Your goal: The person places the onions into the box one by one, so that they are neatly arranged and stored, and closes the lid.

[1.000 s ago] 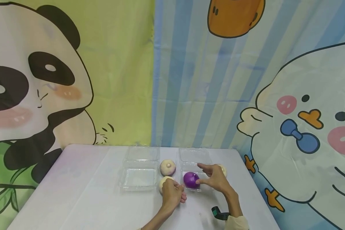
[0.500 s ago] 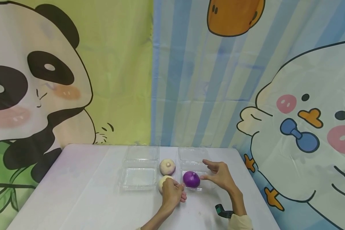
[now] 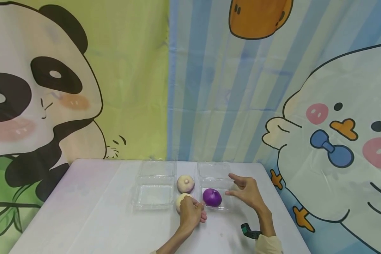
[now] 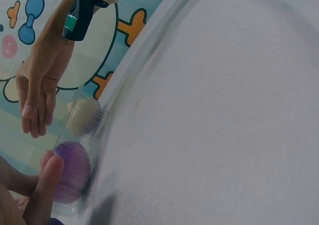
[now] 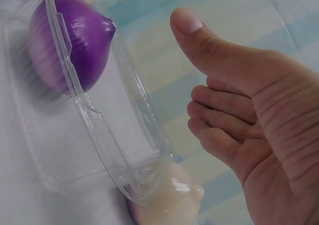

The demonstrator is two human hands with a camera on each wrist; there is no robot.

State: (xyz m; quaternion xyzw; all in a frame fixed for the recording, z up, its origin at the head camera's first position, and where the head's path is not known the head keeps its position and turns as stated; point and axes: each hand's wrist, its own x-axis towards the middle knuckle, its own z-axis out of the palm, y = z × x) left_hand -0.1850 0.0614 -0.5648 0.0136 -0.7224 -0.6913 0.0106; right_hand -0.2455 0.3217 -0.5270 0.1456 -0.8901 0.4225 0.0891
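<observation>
A glossy purple onion (image 3: 212, 197) with a pointed tip lies in the front half of the right clear plastic container (image 3: 215, 170), its lid folded back. At the container's near left corner my left hand (image 3: 190, 211) pinches the edge, its thumb overlapping the onion in the left wrist view. My right hand (image 3: 249, 192) is just right of the onion, thumb and forefinger spread, holding nothing. In the right wrist view a gap shows between the thumb and the purple onion (image 5: 75, 40). Left of this container sit two pale bulbs (image 3: 185, 183), the nearer one partly hidden by my left hand.
A second open clear container (image 3: 154, 197) stands on the left of the white table (image 3: 98, 211). Another pale bulb (image 5: 172, 195) with a purple base sits just beyond the right container. A cartoon-printed curtain (image 3: 190, 106) rises behind the table's back edge.
My right hand has let go of the purple onion and drawn back to the right, thumb and forefinger still spread. The left hand and both containers stay in place.
</observation>
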